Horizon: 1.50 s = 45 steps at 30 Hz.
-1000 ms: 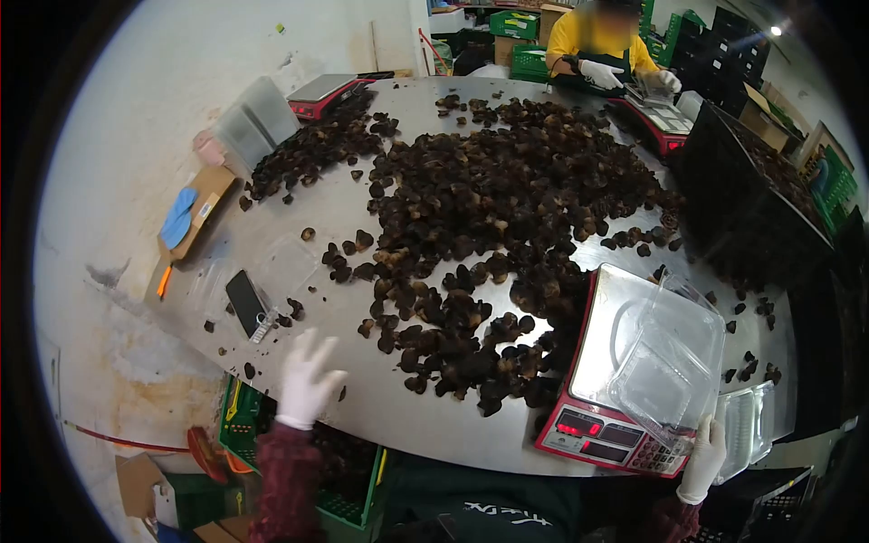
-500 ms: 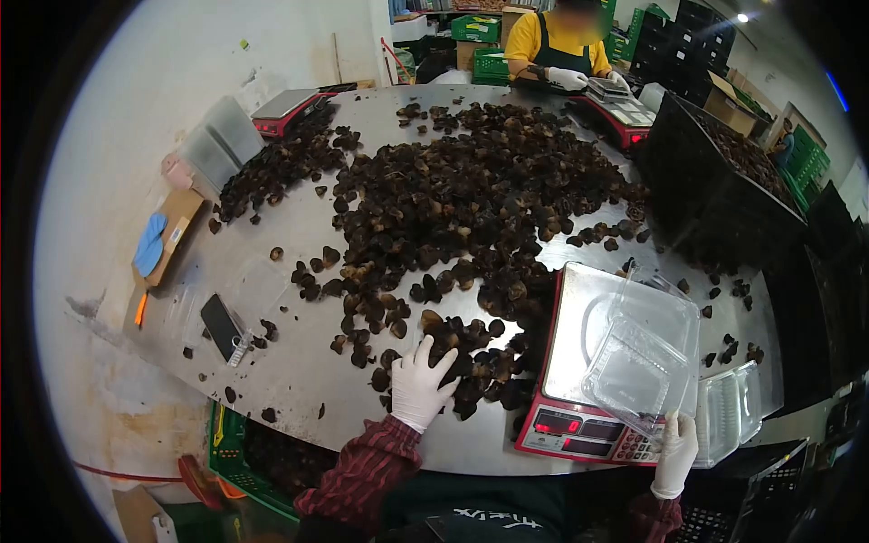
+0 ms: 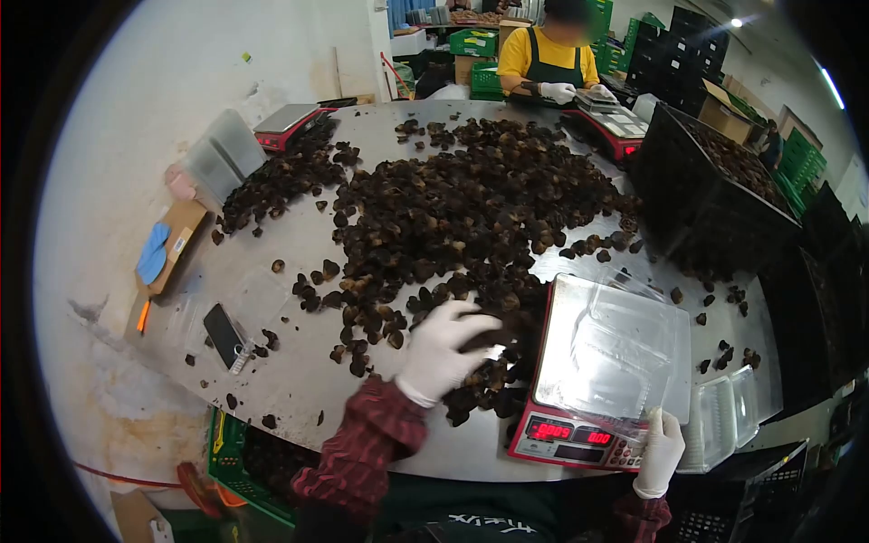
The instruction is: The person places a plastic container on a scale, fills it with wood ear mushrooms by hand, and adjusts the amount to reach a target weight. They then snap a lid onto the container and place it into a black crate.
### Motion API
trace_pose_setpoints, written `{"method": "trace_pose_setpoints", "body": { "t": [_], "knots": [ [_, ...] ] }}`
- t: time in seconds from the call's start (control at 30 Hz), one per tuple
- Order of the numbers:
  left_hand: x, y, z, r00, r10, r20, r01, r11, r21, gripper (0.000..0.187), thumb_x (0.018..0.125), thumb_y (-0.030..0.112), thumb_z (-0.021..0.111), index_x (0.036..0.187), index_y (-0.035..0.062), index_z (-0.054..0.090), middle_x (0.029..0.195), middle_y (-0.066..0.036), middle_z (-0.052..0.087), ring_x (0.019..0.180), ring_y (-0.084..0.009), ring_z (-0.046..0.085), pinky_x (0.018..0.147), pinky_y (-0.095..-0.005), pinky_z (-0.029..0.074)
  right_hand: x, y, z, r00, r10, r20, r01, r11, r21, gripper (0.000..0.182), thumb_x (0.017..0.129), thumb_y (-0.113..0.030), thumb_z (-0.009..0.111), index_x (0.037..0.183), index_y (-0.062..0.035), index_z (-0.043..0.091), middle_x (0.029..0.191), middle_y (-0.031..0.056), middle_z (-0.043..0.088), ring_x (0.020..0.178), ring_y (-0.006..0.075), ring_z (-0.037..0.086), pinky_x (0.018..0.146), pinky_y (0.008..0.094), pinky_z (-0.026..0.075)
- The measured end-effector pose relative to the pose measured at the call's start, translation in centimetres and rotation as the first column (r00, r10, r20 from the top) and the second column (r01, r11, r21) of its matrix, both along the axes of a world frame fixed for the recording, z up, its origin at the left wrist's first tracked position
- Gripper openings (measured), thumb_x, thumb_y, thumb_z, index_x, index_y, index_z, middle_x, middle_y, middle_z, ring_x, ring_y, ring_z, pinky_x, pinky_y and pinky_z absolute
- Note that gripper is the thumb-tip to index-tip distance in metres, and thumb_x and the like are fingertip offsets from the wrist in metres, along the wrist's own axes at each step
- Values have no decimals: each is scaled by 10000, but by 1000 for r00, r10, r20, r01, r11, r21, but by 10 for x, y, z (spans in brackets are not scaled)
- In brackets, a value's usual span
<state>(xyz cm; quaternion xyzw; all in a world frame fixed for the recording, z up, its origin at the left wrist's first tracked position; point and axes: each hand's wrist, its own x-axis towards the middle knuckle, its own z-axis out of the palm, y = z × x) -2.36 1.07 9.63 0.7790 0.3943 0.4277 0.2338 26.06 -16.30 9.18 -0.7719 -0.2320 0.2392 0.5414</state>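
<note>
- The right hand (image 3: pixel 661 452) is pinching the near edge of a clear plastic container (image 3: pixel 625 362) with closed fingers; the container is lying over the platter of the near scale (image 3: pixel 541 450).
- The near scale is now showing more lit digits than half a second ago, perhaps because the load on its platter is shifting.
- The left hand (image 3: pixel 444 353) is curving half-open over dark, crinkled pieces (image 3: pixel 434 208), having come from above the bare table a second ago; I cannot tell whether its fingers are gripping any. It seems to be working among the pieces now, while the right hand is minding the container.
- Beyond the left hand, the pieces are lying heaped across the metal table (image 3: pixel 290 385).
- At the far end, a co-worker's gloved hand (image 3: pixel 558 92) is hovering near the far scale (image 3: pixel 625 145).
</note>
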Motion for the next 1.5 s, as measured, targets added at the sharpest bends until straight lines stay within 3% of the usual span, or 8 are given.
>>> {"method": "trace_pose_setpoints", "body": {
  "t": [0.2,0.43,0.63,0.83,0.9,0.97,1.1,1.5],
  "knots": [
    [119,-28,21,804,-323,-499,454,876,163,339,697,289,729,965,123,605,952,-78,531,842,-273,561,702,-386,444,-24,15,8,996,77,-43,-77,997,4,252,952,-195,553,940,45,628,667,-4,548,546,40,479,469,198,389],
    [126,-38,22,949,-297,-108,315,869,382,394,815,336,625,1162,150,603,1151,-137,559,1040,-324,538,916,-461,413,-6,17,2,987,147,70,-148,989,12,257,967,-201,523,981,34,625,770,56,646,476,48,500,396,188,351],
    [15,11,-52,874,122,-470,-64,988,137,267,752,154,666,1015,110,652,907,-64,614,857,-262,581,766,-381,467,12,9,-13,994,90,58,-92,995,30,253,969,-207,522,954,24,623,669,12,568,444,41,448,387,197,323],
    [-13,33,-127,822,31,-569,-31,999,11,327,710,158,713,1034,178,672,891,-62,603,879,-276,561,754,-388,473,7,7,-2,998,64,7,-64,996,59,249,969,-203,520,944,25,618,655,16,551,439,54,463,393,207,347],
    [-16,33,-119,900,49,-433,-20,997,71,324,733,109,705,1055,136,676,852,-57,625,820,-217,590,711,-348,485,4,4,3,998,51,30,-53,997,62,240,966,-192,527,951,28,621,660,17,554,459,57,483,415,204,374],
    [-16,29,-106,978,55,201,55,862,-504,244,777,34,654,1021,40,675,799,-49,639,707,-161,587,668,-299,489,10,1,-4,999,31,41,-34,997,70,235,965,-189,530,958,27,624,662,18,556,468,57,489,425,200,381],
    [-25,14,-85,885,130,448,282,616,-736,231,840,37,640,1070,21,647,826,26,617,658,-42,519,589,-200,441,14,-3,-5,999,28,38,-30,998,54,235,964,-188,534,974,25,633,662,14,553,486,55,500,443,190,392],
    [-132,-56,-17,910,260,324,43,717,-696,353,812,-29,614,1163,-61,586,1043,-101,651,877,-142,620,765,-270,511,23,-10,-6,999,-19,34,17,999,52,250,965,-202,531,978,22,641,695,-2,559,474,43,486,418,184,379]
  ]
}}
